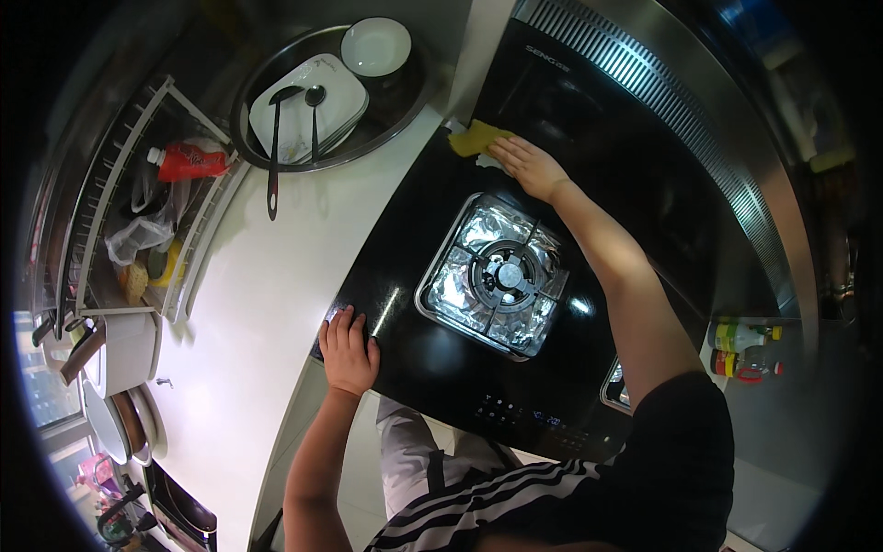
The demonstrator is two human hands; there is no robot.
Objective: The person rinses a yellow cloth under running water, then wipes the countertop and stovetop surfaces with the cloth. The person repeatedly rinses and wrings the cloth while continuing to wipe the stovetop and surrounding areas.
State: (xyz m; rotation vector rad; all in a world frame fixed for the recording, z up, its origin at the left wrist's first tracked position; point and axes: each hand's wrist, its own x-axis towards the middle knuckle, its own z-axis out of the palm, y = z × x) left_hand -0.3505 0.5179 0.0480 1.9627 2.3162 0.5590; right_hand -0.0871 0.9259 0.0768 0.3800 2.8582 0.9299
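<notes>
My right hand (526,160) presses a yellow-green cloth (476,138) onto the far left corner of the black glass cooktop (441,369). A bit of something white (488,162) shows beneath the fingers. My left hand (349,350) lies flat, holding nothing, on the cooktop's near left edge. Between the two hands is a gas burner (510,276) with a metal pan support over a foil-lined square tray (459,297).
On the left counter (276,276), a steel basin (407,127) holds plates (331,103), a bowl (376,47), a spoon and a long-handled utensil. Farther left stands a dish rack (196,255). Bottles (745,338) are at the right, below a range hood (690,117).
</notes>
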